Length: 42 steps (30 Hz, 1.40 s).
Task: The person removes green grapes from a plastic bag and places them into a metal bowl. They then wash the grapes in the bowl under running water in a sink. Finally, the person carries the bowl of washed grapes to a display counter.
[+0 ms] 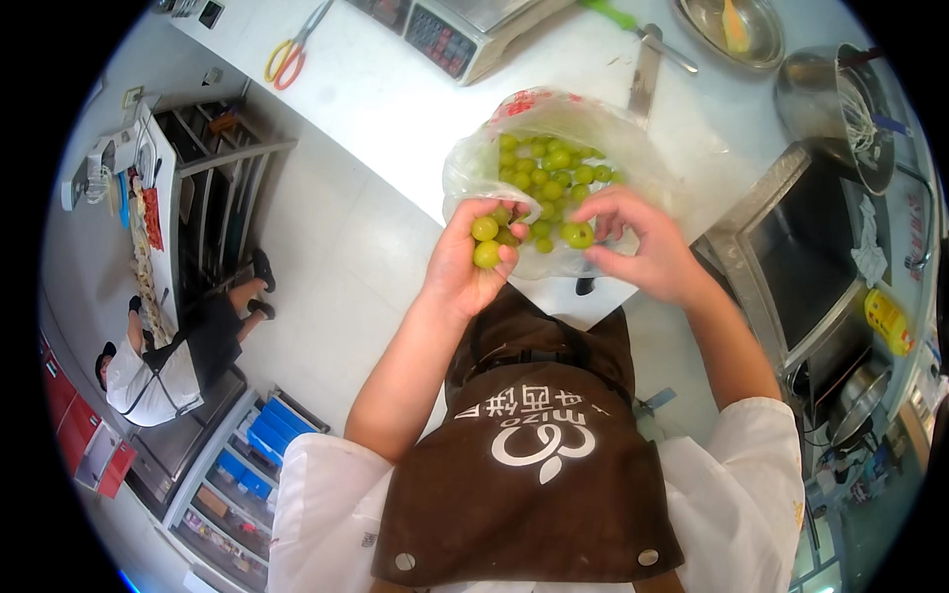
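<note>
A clear plastic bag with red printing lies open on the white worktop, holding many loose green grapes. At the bag's near left edge, my left hand cups several green grapes in its curled fingers. Part of the bag's rim rests against those fingers. My right hand is over the near right side of the bag, its thumb and forefinger around a single green grape with a brown stem mark. The bag hides much of the worktop's near corner.
Scissors and a digital scale stand on the worktop. A metal bowl and a mixing bowl with a whisk are at the right, above a sink. A co-worker is at another table on the left.
</note>
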Motion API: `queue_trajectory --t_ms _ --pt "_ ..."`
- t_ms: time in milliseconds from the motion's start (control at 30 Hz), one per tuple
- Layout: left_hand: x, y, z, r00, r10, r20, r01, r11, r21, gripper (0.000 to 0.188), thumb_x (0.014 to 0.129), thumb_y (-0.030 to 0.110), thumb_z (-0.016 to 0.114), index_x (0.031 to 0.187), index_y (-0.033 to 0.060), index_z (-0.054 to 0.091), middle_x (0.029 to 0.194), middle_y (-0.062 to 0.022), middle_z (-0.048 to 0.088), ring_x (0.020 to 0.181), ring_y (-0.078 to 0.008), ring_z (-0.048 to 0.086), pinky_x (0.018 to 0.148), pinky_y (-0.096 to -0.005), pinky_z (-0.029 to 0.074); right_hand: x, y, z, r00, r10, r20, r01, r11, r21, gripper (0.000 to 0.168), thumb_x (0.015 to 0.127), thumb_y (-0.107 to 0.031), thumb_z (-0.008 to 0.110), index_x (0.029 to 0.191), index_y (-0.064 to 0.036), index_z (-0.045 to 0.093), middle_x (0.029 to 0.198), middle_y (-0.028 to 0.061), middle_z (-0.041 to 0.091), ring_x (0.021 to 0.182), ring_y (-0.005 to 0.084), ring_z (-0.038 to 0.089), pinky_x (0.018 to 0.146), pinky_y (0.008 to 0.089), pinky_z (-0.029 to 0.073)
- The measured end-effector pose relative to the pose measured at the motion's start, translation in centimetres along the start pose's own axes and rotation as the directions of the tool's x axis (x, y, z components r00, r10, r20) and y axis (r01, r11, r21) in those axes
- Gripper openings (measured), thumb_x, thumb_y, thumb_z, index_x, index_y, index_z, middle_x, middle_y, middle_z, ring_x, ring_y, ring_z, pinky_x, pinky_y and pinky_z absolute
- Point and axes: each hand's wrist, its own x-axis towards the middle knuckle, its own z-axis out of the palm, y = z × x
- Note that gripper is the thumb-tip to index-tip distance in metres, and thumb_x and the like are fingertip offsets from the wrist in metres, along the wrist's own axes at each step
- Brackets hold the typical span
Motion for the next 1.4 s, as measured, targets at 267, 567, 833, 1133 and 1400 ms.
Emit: queue_trajectory --t_ms 267,567,833,1133,1400 --pt "0.7 -3.3 0.5 1.000 0.020 -0.020 -0.020 1.000 -0.023 0.022 0.093 0.024 0.057 0.102 0.0038 0.059 0.100 -0.0058 0.061 0.085 -0.0148 0.059 0.068 -0.0258 0.052 -0.7 -1.8 3.8 0.964 -0.217 -0.154 0.212 0.976 -0.051 0.040 0.073 -0.004 0.075 0.110 -0.011 0.063 0.103 0.0037 0.060 0.086 0.0172 0.057 0.076 0.0281 0.043" --pt "0.9 -4.0 -1.9 0.998 0.059 0.006 -0.059 0.996 -0.063 0.023 0.092 0.027 0.055 0.096 0.0057 0.060 0.099 -0.0087 0.063 0.093 -0.0223 0.061 0.087 -0.0353 0.050 -0.5 -1.1 10.2 0.873 -0.469 -0.134 0.245 0.658 -0.712 0.046 0.073 -0.019 0.076 0.117 -0.020 0.064 0.100 -0.0026 0.058 0.089 0.0197 0.055 0.074 0.0344 0.038" --pt "1.0 -3.5 -3.7 0.995 0.099 -0.029 -0.103 0.974 -0.203 0.027 0.091 0.025 0.054 0.106 0.0028 0.060 0.103 -0.0117 0.064 0.095 -0.0258 0.063 0.086 -0.0378 0.055 -0.9 -0.4 8.2 0.885 -0.440 -0.152 0.268 0.749 -0.606 0.028 0.078 -0.009 0.068 0.105 -0.015 0.067 0.099 0.0017 0.063 0.091 0.0233 0.059 0.077 0.0366 0.042" --pt "0.8 0.1 -5.3 0.996 0.086 0.029 -0.063 0.887 -0.458 0.027 0.088 0.023 0.054 0.110 0.0092 0.061 0.115 -0.0111 0.060 0.101 -0.0269 0.059 0.076 -0.0346 0.062 3.6 8.7 0.2 0.985 -0.102 -0.138 -0.039 0.650 -0.759 0.047 0.083 -0.007 0.062 0.129 -0.016 0.056 0.122 0.0139 0.060 0.114 0.0328 0.056 0.093 0.0416 0.049" --pt "1.4 2.5 -4.8 0.984 0.168 0.052 -0.119 0.856 -0.503 0.024 0.088 0.021 0.055 0.109 0.0100 0.061 0.116 -0.0107 0.060 0.098 -0.0269 0.058 0.074 -0.0341 0.062 6.0 10.0 0.0 0.955 -0.251 -0.157 -0.005 0.518 -0.855 0.041 0.081 -0.003 0.057 0.121 -0.013 0.059 0.119 0.0178 0.058 0.115 0.0373 0.053 0.096 0.0455 0.047"
